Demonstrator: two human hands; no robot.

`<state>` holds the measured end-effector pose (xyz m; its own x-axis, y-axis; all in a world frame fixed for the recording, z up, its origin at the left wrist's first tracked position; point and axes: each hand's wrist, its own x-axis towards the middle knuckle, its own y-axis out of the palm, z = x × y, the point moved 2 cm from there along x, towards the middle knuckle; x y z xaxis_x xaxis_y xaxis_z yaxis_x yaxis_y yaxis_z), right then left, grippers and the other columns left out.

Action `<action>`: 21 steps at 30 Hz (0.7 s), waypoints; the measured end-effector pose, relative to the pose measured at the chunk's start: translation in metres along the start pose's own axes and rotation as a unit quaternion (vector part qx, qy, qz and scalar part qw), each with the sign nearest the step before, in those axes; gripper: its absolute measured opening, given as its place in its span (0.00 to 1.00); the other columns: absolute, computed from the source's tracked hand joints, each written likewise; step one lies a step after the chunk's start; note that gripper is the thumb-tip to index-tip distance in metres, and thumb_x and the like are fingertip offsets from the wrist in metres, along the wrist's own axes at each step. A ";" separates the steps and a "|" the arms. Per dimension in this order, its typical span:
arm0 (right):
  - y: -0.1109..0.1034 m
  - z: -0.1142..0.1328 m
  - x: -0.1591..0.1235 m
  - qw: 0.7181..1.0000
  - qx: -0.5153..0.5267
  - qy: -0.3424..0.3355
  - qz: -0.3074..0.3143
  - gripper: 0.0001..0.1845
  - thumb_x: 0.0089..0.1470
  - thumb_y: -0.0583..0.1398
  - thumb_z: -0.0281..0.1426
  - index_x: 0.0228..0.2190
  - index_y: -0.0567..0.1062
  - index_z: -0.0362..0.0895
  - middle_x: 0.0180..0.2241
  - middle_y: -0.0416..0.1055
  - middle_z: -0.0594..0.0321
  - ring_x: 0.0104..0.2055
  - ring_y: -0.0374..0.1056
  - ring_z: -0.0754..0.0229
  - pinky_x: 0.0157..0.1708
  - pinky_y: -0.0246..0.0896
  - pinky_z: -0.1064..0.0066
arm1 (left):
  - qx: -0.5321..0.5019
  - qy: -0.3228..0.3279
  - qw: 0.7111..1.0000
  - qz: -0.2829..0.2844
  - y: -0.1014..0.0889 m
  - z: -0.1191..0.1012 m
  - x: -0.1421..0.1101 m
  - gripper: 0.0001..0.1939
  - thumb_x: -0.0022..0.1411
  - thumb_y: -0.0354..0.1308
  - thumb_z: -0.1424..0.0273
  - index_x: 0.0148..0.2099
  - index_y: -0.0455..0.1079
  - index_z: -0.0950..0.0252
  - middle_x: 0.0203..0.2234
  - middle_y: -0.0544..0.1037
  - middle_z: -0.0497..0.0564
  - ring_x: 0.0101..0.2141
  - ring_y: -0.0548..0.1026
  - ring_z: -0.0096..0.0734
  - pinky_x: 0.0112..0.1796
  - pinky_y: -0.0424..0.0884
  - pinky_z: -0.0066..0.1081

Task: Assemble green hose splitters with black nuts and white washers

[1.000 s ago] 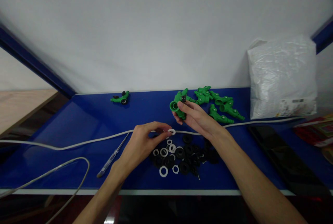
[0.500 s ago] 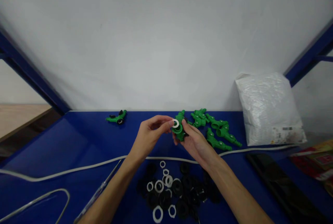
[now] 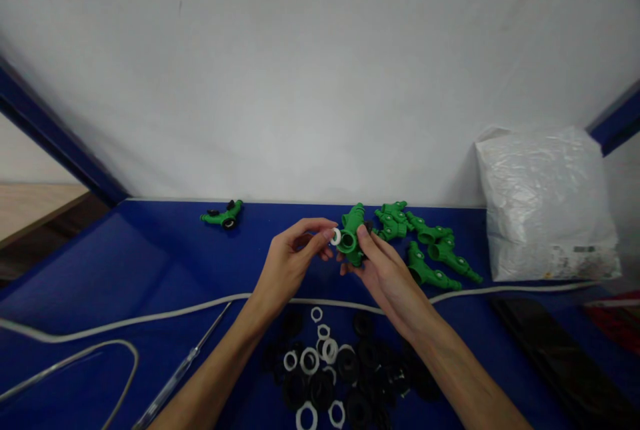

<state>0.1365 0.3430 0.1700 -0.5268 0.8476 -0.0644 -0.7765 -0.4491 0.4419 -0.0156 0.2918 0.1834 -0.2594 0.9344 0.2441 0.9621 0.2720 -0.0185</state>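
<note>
Between finger and thumb, my left hand (image 3: pixel 299 251) pinches a small white ring (image 3: pixel 335 237). Just right of it, my right hand (image 3: pixel 377 258) grips a green plastic Y-shaped hose connector (image 3: pixel 353 222), its round opening facing me. The ring is beside that opening; whether they touch I cannot tell. A black part shows behind the right thumb. Below my hands lies a loose spread of white rings (image 3: pixel 309 361) and black rings (image 3: pixel 321 387). Several more green connectors (image 3: pixel 431 270) rest to the right of my right hand.
At the back left lies a green connector with black parts (image 3: pixel 221 215). A white cable (image 3: pixel 165 314) crosses the blue table (image 3: pixel 165 257). A screwdriver with a clear handle (image 3: pixel 175 377) lies left of my forearm. A white plastic package (image 3: pixel 547 210) leans at the right, near a black object (image 3: pixel 550 350).
The green connector has shifted slightly right and turned its opening more toward me. The white ring, earlier overlapping the connector's front, is now at its left side. The view has moved a little.
</note>
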 end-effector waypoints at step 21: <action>0.001 -0.001 -0.001 1.000 0.009 0.023 0.000 0.23 0.47 0.71 0.52 0.33 0.78 0.46 0.38 0.75 0.61 0.39 0.68 0.57 0.35 0.64 0.64 | 0.016 0.009 1.000 0.000 0.003 0.003 -0.007 0.14 0.63 0.67 0.58 0.40 0.73 0.64 0.27 0.76 0.46 0.25 0.74 0.24 0.28 0.73 0.25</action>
<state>0.1361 0.3414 0.1700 -0.5420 0.8337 -0.1064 -0.7708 -0.4427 0.4581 -0.0117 0.2869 0.1784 -0.2567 0.9306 0.2609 0.9591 0.2785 -0.0496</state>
